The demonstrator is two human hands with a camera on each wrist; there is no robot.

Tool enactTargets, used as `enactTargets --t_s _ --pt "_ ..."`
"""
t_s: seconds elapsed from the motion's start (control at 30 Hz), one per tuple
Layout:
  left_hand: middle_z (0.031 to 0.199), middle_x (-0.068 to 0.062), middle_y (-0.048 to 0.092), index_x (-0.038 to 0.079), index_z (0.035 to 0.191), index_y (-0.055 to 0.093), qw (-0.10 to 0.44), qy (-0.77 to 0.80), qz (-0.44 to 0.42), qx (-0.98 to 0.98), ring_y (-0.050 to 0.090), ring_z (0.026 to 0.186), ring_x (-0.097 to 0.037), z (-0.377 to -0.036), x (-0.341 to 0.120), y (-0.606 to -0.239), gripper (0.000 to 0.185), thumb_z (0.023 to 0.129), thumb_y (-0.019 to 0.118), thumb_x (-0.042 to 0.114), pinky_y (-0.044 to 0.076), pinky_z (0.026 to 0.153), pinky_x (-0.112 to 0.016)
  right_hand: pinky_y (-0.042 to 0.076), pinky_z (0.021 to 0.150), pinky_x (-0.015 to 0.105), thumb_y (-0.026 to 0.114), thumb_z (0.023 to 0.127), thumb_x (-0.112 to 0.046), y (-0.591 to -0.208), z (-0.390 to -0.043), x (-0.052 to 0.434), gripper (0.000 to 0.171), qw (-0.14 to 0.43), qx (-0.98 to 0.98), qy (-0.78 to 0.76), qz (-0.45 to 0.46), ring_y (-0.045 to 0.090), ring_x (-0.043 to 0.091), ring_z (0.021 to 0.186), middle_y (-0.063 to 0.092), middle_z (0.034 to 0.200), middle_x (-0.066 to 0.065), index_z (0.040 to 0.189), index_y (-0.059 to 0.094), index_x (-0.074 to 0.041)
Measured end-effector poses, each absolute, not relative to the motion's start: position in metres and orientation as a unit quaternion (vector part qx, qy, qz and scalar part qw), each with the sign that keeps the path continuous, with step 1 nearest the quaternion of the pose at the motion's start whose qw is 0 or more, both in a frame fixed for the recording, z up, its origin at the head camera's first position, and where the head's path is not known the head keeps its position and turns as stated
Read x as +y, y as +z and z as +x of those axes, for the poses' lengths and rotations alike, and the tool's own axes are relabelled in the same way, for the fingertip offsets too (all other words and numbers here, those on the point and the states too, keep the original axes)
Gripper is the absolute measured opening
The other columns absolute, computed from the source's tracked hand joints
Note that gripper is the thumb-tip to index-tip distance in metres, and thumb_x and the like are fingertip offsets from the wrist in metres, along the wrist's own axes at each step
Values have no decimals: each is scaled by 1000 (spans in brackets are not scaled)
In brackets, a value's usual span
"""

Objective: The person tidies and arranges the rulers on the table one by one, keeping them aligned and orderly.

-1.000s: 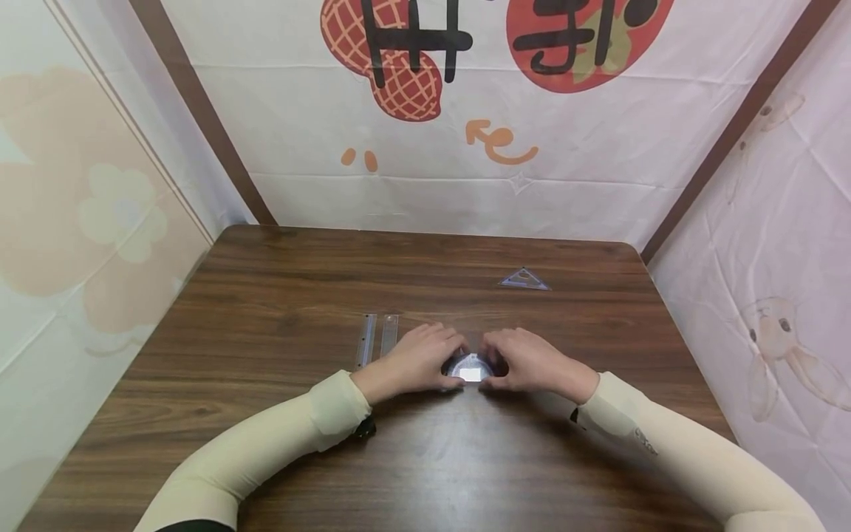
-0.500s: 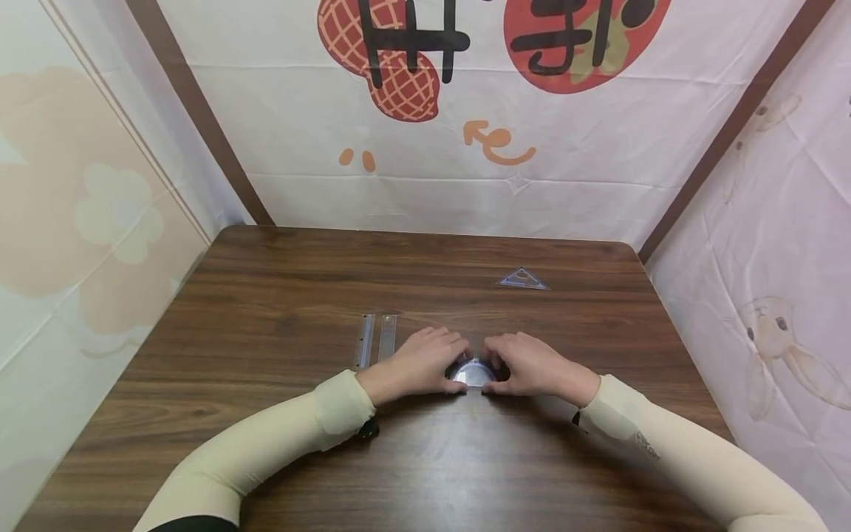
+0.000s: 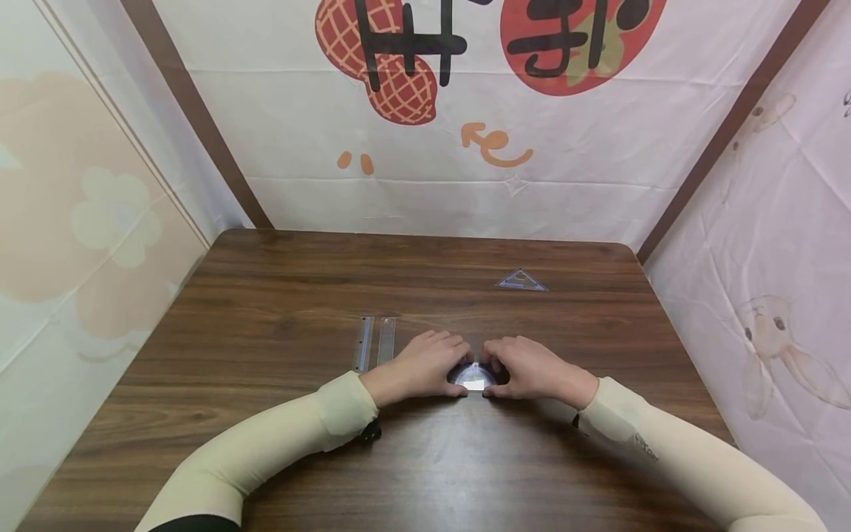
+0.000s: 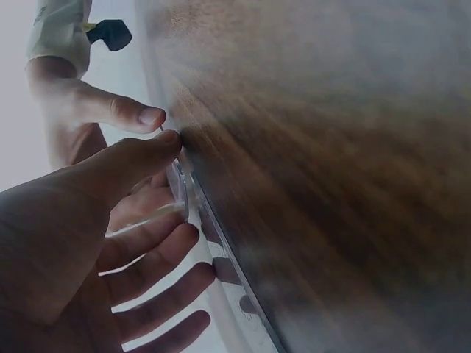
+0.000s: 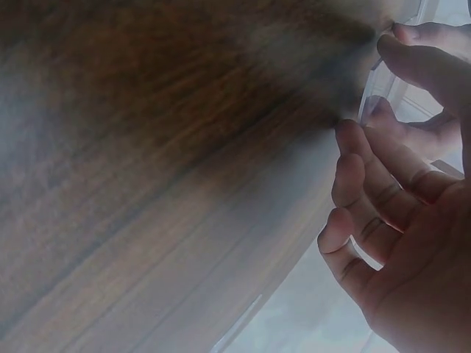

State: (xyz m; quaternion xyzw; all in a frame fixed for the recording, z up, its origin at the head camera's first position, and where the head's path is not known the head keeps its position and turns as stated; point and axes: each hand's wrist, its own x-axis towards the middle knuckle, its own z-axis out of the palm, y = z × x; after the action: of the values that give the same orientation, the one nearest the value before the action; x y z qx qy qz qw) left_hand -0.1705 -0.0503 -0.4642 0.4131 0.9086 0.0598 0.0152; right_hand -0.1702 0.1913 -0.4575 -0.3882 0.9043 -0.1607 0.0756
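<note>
A clear half-round protractor [image 3: 475,375] lies between both hands near the middle of the table, its straight edge toward the person. My left hand [image 3: 425,363] pinches its left end, with the thumb at the near corner and curled fingers along the arc. On the opposite end my right hand [image 3: 534,368] does likewise. From the left wrist, the protractor [image 4: 179,182] shows edge-on beside the thumb and forefinger, close over the wood. The right wrist view has its clear rim [image 5: 374,92] between thumb and index finger, while the other fingers bend loosely.
Left of the hands, two clear straight rulers, one with a blue stripe [image 3: 364,342] and one plain [image 3: 386,340], lie side by side. Farther back is a clear set square [image 3: 521,287]. Printed cloth walls [image 3: 425,199] stand around the brown wooden table [image 3: 286,295].
Both hands have shifted the protractor slightly toward the person and a little to the right. The rulers and set square stay in place; the head view has tilted slightly.
</note>
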Motion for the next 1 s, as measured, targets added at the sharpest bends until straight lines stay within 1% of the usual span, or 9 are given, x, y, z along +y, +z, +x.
enactTargets --t_s 0.1,0.23,0.47,1.0 --pt "115 4 70 20 119 71 18 57 410 910 66 110 -20 -170 -50 -463 49 88 86 56 55 95 -42 45 68 29 92 85 -37 -457 -169 191 37 77 905 -157 -387 51 6 74 60 83 -10 104 68 -17" --pt "114 4 71 21 117 71 19 55 406 912 67 110 -20 -170 -49 -462 48 87 86 56 55 97 -44 46 72 32 92 85 -37 -457 -168 191 37 74 907 -148 -388 50 7 75 60 84 -9 105 68 -17" --pt "109 5 70 21 113 71 12 50 409 911 66 104 -18 -170 -48 -462 47 87 86 57 55 92 -41 46 75 34 92 85 -37 -456 -168 190 38 71 908 -142 -387 50 7 76 60 86 -8 105 67 -18" --pt "110 5 70 20 115 71 19 46 407 912 66 106 -18 -169 -47 -460 47 88 85 56 55 94 -41 47 73 33 92 86 -37 -457 -166 192 38 73 911 -144 -380 51 7 77 61 88 -7 106 68 -17"
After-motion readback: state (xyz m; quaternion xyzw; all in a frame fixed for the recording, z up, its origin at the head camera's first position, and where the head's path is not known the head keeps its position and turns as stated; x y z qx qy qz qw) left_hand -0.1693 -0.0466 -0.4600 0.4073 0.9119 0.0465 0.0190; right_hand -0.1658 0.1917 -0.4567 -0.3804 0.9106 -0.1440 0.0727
